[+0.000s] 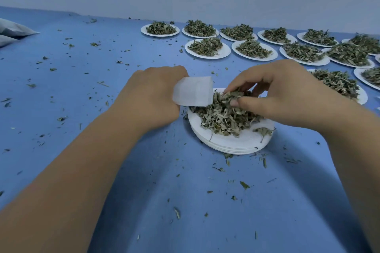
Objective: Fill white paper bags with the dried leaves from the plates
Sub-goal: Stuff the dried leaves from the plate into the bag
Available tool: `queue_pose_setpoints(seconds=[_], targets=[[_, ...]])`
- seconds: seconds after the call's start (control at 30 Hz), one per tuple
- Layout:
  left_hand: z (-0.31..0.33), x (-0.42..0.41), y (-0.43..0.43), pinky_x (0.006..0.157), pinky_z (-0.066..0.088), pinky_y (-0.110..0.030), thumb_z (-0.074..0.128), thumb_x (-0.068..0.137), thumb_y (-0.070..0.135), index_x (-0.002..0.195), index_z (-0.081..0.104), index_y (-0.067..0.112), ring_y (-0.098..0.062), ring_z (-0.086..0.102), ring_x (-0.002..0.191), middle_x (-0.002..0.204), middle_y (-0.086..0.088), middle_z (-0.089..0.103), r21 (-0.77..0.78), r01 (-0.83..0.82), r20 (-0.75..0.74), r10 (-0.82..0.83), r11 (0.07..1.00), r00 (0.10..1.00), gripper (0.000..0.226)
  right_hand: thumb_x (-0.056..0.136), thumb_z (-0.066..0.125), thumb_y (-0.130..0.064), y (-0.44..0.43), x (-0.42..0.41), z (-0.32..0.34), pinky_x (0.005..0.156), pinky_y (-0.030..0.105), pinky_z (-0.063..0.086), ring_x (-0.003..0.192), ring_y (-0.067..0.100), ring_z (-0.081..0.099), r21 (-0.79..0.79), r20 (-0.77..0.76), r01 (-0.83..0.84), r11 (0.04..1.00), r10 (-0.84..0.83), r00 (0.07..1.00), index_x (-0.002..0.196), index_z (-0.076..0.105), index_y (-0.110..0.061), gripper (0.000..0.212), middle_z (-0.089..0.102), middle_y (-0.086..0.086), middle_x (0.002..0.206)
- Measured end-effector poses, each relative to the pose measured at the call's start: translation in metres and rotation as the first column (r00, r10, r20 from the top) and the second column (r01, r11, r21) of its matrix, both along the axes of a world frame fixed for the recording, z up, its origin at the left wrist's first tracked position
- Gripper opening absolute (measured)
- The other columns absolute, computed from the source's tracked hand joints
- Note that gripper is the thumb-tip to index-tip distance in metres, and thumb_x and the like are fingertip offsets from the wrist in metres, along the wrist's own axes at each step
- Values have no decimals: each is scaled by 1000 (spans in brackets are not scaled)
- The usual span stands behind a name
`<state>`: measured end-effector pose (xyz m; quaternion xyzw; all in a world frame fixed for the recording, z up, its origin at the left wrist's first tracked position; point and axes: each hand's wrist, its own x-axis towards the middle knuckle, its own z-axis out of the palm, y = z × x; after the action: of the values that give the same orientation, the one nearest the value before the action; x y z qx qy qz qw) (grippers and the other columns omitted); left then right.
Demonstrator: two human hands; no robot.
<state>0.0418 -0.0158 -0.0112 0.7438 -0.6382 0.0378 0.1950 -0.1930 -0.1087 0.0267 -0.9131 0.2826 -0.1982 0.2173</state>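
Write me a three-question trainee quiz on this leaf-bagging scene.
1. True or false: the left hand holds a white bag.
2. What does the right hand pinch? A) leaves B) a spoon C) a lid
3. Fill in: the nearest plate tops a ___ of plates.

Key: 1 true; 2 A; 3 stack.
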Motion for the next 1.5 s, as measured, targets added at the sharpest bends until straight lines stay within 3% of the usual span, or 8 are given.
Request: queue_pose_setpoints(seconds=[0.13, 0.4, 0.63, 0.87, 1.0, 1.17, 1.33, 1.5], targets=[[0, 0, -1, 66, 39, -35, 55, 80, 14, 105, 55, 30, -26, 56, 81, 87, 7, 60, -14, -19, 28, 19, 1000, 999, 30, 82, 82, -26, 5, 1, -1, 84, 30, 58, 86, 7, 69, -1, 173, 19, 1000, -18, 985, 97, 77, -35, 18, 72, -10, 101], [3, -18, -3, 67, 30, -34, 58, 77, 20, 102, 53, 33, -24, 54, 78, 87, 9, 58, -91, 13, 77, -6, 996, 997, 28, 81, 82, -18, 16, 15, -3, 77, 19, 54, 88, 0, 65, -99, 170, 29, 995, -12, 985, 97, 75, -31, 22, 69, -15, 94], [5, -32, -5, 57, 23, -32, 64, 75, 23, 100, 50, 33, -17, 47, 67, 80, 9, 54, -104, 65, 133, -51, 992, 990, 31, 80, 82, -11, 20, 19, -14, 68, 10, 52, 76, -2, 70, 58, 319, 40, 998, -57, 946, 84, 79, -25, 14, 76, -17, 85], [5, -30, -3, 58, 25, -33, 68, 74, 22, 98, 47, 31, -21, 46, 68, 78, 8, 52, -98, 32, 152, -17, 995, 988, 32, 80, 54, 16, 11, 7, -12, 98, 28, 54, 113, 9, 69, 354, 418, -216, 910, 53, 907, 103, 76, -12, 42, 75, -3, 116], [5, -30, -3, 66, 28, -34, 68, 74, 21, 103, 51, 30, -24, 49, 75, 86, 7, 58, -83, 32, 163, -18, 996, 986, 35, 77, 57, -5, 2, -6, -6, 104, 28, 51, 121, 0, 62, 267, 307, -131, 955, 45, 951, 108, 72, -21, 39, 70, -11, 123], [5, -30, -4, 68, 32, -36, 68, 74, 23, 101, 51, 28, -25, 46, 71, 84, 5, 56, -55, 7, 227, 6, 998, 974, 33, 80, 78, -54, -4, -15, -9, 96, 17, 41, 117, -16, 49, 83, -173, -46, 995, 60, 983, 120, 60, -56, 43, 61, -29, 122], [4, -30, -7, 71, 34, -37, 66, 74, 24, 100, 49, 26, -27, 48, 72, 85, 4, 55, -23, 24, 281, -17, 999, 960, 31, 86, 77, -39, 4, -1, -20, 77, -1, 36, 88, -22, 54, -81, -1, 3, 997, -3, 1000, 109, 74, -40, 23, 67, -29, 100], [7, -32, -8, 69, 31, -36, 67, 72, 21, 98, 48, 26, -25, 44, 68, 82, 4, 52, -34, 25, 340, -12, 999, 940, 32, 88, 78, -23, 12, 5, -18, 78, 14, 50, 87, -1, 63, -91, 199, 32, 995, -13, 980, 101, 77, -33, 17, 71, -18, 99]])
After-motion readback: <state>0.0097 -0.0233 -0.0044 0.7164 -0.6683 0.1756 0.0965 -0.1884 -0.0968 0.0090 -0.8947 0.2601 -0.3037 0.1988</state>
